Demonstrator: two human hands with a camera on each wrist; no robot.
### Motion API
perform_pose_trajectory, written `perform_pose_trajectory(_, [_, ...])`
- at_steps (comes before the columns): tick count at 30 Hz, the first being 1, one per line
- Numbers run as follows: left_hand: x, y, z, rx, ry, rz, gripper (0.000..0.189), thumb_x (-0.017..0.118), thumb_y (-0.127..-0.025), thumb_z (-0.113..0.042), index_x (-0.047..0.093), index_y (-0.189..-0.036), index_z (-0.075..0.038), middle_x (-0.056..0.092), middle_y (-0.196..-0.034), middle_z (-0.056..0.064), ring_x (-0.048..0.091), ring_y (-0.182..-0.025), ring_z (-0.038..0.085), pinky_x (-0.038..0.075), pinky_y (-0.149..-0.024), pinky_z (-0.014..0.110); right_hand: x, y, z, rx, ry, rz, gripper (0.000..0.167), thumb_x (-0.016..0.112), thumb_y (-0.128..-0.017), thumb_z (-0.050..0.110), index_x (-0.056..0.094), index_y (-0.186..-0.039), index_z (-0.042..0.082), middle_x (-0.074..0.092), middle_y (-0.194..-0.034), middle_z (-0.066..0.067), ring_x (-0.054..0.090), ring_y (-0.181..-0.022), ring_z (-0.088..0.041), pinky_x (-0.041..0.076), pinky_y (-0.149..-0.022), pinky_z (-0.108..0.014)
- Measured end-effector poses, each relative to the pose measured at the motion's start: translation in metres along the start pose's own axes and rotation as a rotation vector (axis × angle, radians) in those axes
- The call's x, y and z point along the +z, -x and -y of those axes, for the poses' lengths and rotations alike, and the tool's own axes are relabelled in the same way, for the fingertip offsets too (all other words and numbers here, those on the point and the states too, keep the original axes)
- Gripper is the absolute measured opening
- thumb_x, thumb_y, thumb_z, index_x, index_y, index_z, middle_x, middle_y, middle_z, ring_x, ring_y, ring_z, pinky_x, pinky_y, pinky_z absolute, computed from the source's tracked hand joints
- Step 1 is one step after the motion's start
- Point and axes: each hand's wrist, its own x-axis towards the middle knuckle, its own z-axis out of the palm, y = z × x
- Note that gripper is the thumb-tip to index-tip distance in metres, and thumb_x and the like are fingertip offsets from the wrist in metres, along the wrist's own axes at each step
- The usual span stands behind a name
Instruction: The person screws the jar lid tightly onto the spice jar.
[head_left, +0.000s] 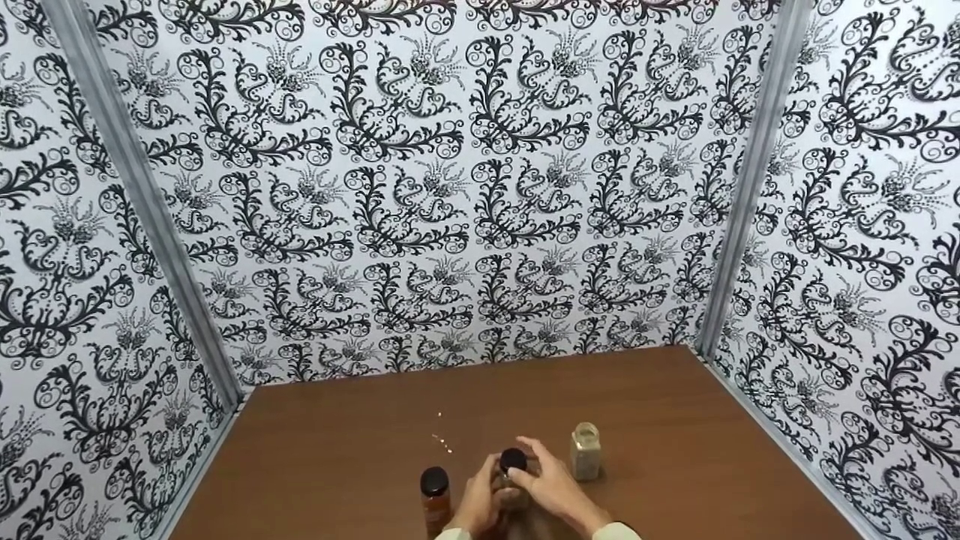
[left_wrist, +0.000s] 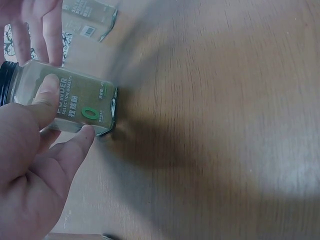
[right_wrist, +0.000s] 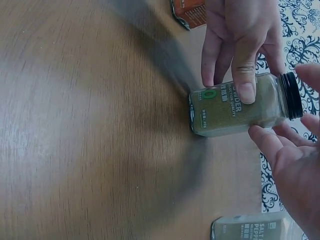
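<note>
My left hand point(head_left: 480, 495) grips a clear spice jar point(left_wrist: 75, 97) of tan powder with a green "0" on its label, its thumb across the label and fingers round the side. The jar stands upright, with a black cap point(right_wrist: 291, 95) on top. Around the cap my right hand point(head_left: 551, 484) is spread, its thumb at the near side of the cap and its fingers loosely extended. In the right wrist view, a fingertip of this hand point(right_wrist: 297, 167) meets the jar's side below the cap.
A capless salt and pepper jar point(head_left: 586, 454) stands right of my hands. To the left stands an orange-red jar point(head_left: 435, 499) with a black cap. Small white bits point(head_left: 444, 444) lie on the brown wooden table point(head_left: 360, 420). Patterned panels point(head_left: 465, 187) enclose its back and sides.
</note>
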Motion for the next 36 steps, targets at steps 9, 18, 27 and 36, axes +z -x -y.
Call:
perform_pose_trajectory(9, [-0.0010,0.0035,0.0024,-0.004,-0.037,0.023,0.046,0.071,-0.089,-0.013,0.050,-0.129,-0.006,0.066,-0.129,0.023,0.065,-0.116,0.041,0.056,-0.092,0.052,0.0025,0.0019,-0.0064,-0.071,0.018,-0.036,0.041,0.064,-0.098,0.016,0.053,-0.133,0.000,0.058,-0.133,-0.030,0.059,-0.123,-0.045,0.055,-0.095,-0.047])
perform_pose_trajectory(18, [-0.0029,0.0049,0.0052,0.019,-0.005,0.039,0.046,0.069,-0.091,-0.013,0.049,-0.131,-0.003,0.066,-0.127,0.024,0.067,-0.114,0.035,0.057,-0.090,0.047,0.0039,0.0026,-0.0017,-0.027,0.026,-0.040,0.048,0.067,-0.096,0.022,0.049,-0.134,-0.001,0.059,-0.130,-0.027,0.061,-0.120,-0.043,0.054,-0.095,-0.050])
perform_pose_trajectory(27, [-0.0044,0.0025,0.0038,-0.016,-0.042,0.021,0.047,0.071,-0.090,-0.020,0.051,-0.130,-0.008,0.067,-0.128,0.019,0.066,-0.115,0.039,0.055,-0.092,0.051,0.0021,0.0015,-0.0028,-0.063,0.045,-0.026,0.046,0.063,-0.098,0.019,0.051,-0.141,0.005,0.057,-0.137,-0.027,0.060,-0.122,-0.042,0.053,-0.096,-0.051])
perform_pose_trajectory(36, [0.0003,-0.0004,0.0050,-0.003,0.164,0.025,0.053,0.070,-0.085,-0.011,0.049,-0.131,0.005,0.061,-0.132,0.029,0.061,-0.120,0.044,0.054,-0.097,0.046,0.0048,-0.0016,-0.0049,-0.088,0.047,-0.055,0.041,0.065,-0.097,0.017,0.053,-0.132,0.001,0.062,-0.128,-0.027,0.064,-0.117,-0.043,0.056,-0.092,-0.048])
